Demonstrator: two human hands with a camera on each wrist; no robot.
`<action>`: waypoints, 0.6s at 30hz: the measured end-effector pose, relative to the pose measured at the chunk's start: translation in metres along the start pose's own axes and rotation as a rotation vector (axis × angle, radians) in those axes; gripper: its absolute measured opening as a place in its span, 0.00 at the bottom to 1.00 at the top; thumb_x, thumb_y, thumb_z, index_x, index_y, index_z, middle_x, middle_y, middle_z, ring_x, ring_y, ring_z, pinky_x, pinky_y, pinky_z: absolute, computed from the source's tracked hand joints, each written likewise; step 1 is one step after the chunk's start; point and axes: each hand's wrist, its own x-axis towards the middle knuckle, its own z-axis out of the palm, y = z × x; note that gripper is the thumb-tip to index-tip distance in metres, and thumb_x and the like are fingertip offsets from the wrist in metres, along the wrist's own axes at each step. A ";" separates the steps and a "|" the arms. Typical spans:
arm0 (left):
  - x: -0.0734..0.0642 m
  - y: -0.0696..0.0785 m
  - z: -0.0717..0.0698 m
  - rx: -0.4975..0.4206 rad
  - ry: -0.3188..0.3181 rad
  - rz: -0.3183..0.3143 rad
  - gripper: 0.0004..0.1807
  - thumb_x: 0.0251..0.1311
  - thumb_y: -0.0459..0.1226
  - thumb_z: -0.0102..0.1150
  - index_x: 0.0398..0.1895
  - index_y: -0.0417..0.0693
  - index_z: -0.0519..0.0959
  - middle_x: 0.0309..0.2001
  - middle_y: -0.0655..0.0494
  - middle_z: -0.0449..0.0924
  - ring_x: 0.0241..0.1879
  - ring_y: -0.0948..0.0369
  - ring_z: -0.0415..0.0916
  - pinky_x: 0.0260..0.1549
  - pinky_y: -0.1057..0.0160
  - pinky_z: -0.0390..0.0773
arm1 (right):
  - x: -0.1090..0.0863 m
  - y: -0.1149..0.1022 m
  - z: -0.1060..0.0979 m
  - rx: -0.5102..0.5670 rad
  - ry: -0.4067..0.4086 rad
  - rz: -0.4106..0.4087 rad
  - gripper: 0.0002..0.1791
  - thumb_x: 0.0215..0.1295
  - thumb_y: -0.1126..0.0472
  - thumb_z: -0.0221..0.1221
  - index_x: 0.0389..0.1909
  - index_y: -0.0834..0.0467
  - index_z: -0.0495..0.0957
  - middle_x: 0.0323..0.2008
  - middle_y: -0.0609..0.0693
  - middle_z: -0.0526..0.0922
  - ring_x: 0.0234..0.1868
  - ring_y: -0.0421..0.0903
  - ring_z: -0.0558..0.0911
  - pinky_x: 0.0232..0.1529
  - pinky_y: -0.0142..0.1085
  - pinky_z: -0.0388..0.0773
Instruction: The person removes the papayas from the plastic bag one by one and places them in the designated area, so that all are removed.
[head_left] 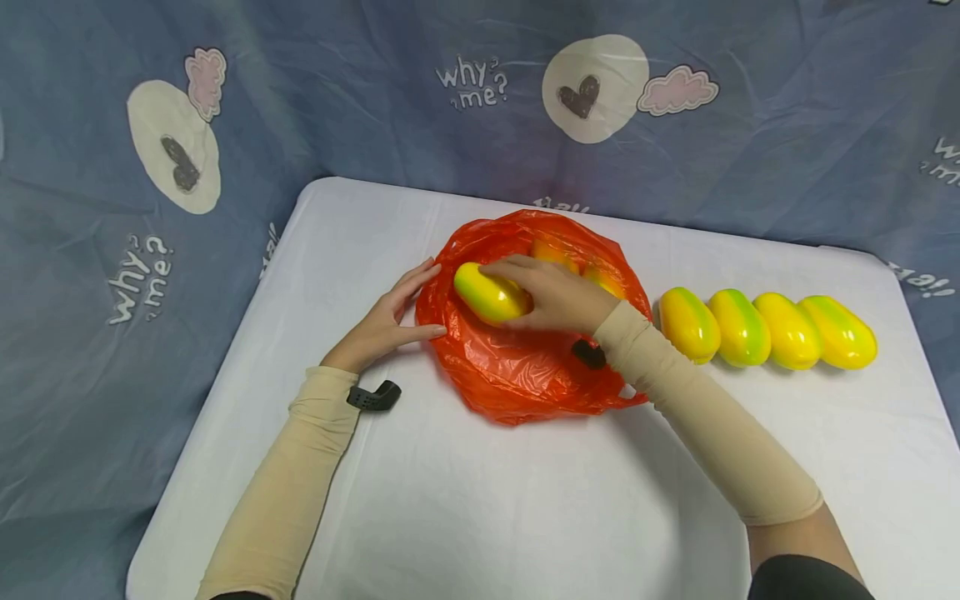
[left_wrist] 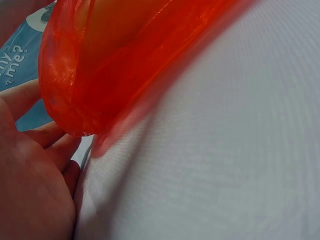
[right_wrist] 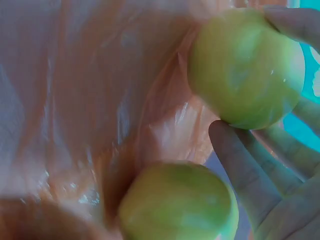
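Head view shows a table (head_left: 525, 500) covered with white cloth, smooth in most places, with a faint fold line to the left of the red plastic bag (head_left: 517, 375). This bag lies with its mouth open upward, close to the far edge of the table. Its rim is crumpled, and one handle sticks out at its near right side.

Beyond the bag, and also to its left, hangs a blue-grey curtain (head_left: 375, 100). It carries white round shapes with dark hearts, pink clouds and the words "why me?". Its folds are soft. On the cloth, a dim shadow lies to the near right of the bag, beside the right arm.

The right hand (head_left: 555, 292) is over the mouth of the bag and grasps one yellow fruit (head_left: 491, 293) with greenish parts, between thumb and fingers. Two other fruits (head_left: 555, 252) are inside the bag, partly hidden. The left hand (head_left: 382, 325) is not grasping: its fingers are extended and touch the left side of the bag.

To the right of the bag, a row of four fruits (head_left: 761, 333) lies side by side on the cloth. Both forearms wear beige sleeves (head_left: 285, 475), and a black device (head_left: 375, 397) sits at the left wrist, near the bag.
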 end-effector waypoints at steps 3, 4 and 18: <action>0.001 -0.003 -0.001 0.004 0.001 0.013 0.49 0.58 0.37 0.75 0.80 0.68 0.61 0.84 0.73 0.45 0.83 0.68 0.40 0.83 0.54 0.47 | -0.005 0.001 0.003 0.058 0.025 0.009 0.42 0.63 0.50 0.71 0.76 0.51 0.67 0.72 0.52 0.74 0.72 0.53 0.74 0.74 0.50 0.72; 0.001 -0.003 -0.001 0.005 0.001 0.019 0.48 0.58 0.38 0.75 0.80 0.69 0.61 0.83 0.73 0.45 0.83 0.68 0.40 0.83 0.54 0.48 | -0.007 0.002 0.004 0.077 0.035 0.014 0.42 0.63 0.50 0.72 0.76 0.51 0.67 0.72 0.51 0.74 0.73 0.52 0.73 0.75 0.49 0.72; -0.001 0.001 0.000 0.006 0.002 0.032 0.47 0.58 0.38 0.75 0.79 0.70 0.62 0.82 0.76 0.47 0.83 0.69 0.41 0.83 0.54 0.48 | -0.035 0.004 0.016 0.262 0.188 0.069 0.44 0.61 0.47 0.73 0.77 0.45 0.66 0.73 0.43 0.73 0.73 0.45 0.70 0.75 0.47 0.70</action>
